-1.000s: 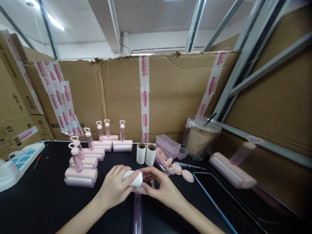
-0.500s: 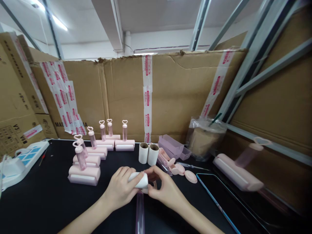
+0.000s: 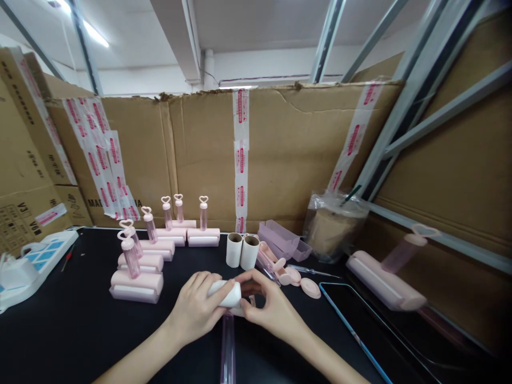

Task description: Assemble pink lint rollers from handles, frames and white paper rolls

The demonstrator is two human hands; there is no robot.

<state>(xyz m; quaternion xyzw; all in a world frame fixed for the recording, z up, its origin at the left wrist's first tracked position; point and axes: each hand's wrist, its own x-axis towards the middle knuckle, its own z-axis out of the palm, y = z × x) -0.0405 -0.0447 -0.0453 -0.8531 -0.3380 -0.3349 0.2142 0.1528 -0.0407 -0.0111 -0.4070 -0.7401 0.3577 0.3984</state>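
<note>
In the lower middle, my left hand [image 3: 197, 304] is wrapped round a white sticky-paper roll [image 3: 229, 294], with its thumb lying across the top. My right hand [image 3: 269, 305] curls at the roll's right end, thumb and fingers gripping a lint roller whose pale pink frame shows only in part between the hands. The lint roller's clear purple handle [image 3: 228, 349] points down toward me. Just beyond my hands stand two upright white rolls [image 3: 234, 250] with brown cores. Pink round caps [image 3: 310, 288] and clear purple covers [image 3: 280, 240] lie to their right.
Several finished pink lint rollers [image 3: 136, 287] with heart-topped handles stand at the left. Another lint roller [image 3: 386, 280] and a blue-edged phone [image 3: 356, 330] are at the right. A screwdriver [image 3: 310, 271], a bagged cup [image 3: 334, 229] and a power strip [image 3: 44, 258] lie around; cardboard [image 3: 200, 154] walls the back.
Both hands keep hold, with hardly any movement of the roll or lint roller. The whole view has shifted slightly.
</note>
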